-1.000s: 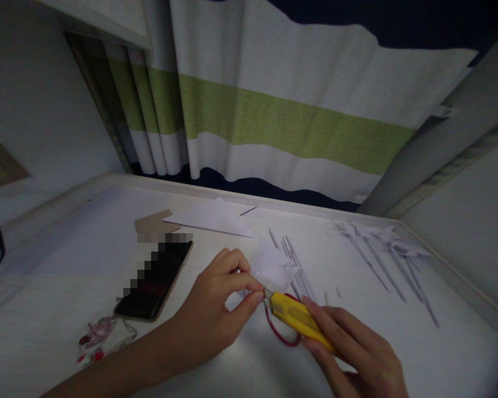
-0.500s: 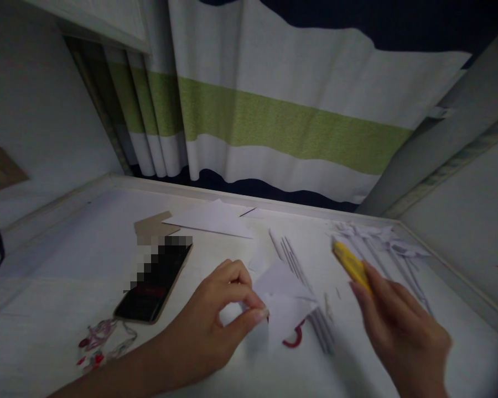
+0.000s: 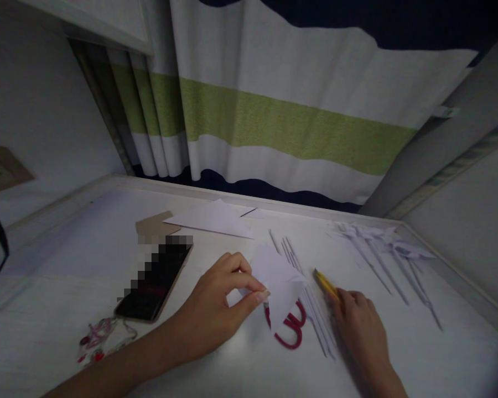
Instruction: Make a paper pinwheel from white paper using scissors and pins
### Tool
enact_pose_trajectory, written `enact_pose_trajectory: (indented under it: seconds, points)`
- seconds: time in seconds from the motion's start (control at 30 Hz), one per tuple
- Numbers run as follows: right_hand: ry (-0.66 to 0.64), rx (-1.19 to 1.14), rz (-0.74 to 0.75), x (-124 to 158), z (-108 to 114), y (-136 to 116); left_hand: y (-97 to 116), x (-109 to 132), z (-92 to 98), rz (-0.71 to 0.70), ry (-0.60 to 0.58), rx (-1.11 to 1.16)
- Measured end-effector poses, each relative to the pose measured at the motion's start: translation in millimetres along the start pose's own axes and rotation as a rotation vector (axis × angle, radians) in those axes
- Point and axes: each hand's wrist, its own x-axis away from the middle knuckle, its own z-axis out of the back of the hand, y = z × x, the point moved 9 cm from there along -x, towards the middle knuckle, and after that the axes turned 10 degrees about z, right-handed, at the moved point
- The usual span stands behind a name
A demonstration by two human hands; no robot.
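Note:
My left hand (image 3: 222, 301) pinches a folded piece of white paper (image 3: 280, 282) between thumb and fingers, just above the white table (image 3: 66, 287). Under the paper lie red-handled scissors (image 3: 292, 329). My right hand (image 3: 361, 326) rests on the table to the right, knuckles up, closed around a yellow utility knife (image 3: 326, 283) whose tip sticks out toward the far side. A bundle of thin rolled paper sticks (image 3: 307, 298) lies between the two hands.
A dark phone (image 3: 155, 282) lies left of my left hand, with a small pink and red trinket (image 3: 97, 340) near it. White paper sheets (image 3: 211, 218) and brown card (image 3: 153, 224) lie farther back. Several paper pinwheels on sticks (image 3: 390, 249) rest at the right. A striped curtain hangs behind.
The right hand drew the yellow knife away from the paper, swung out to the right, then came down onto the table beside the sticks. The left hand kept its pinch on the paper.

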Motion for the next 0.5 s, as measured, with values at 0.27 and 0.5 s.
enact_pose_trajectory:
  seconds: [0.27,0.5]
  points:
    - [0.113,-0.026,0.034,-9.2,15.7,-4.5,4.2,0.0,1.8,-0.061,0.063,-0.114]
    - [0.376,-0.593,0.626,-12.4,137.1,-96.9,17.0,7.8,1.2,-0.151,0.104,-0.292]
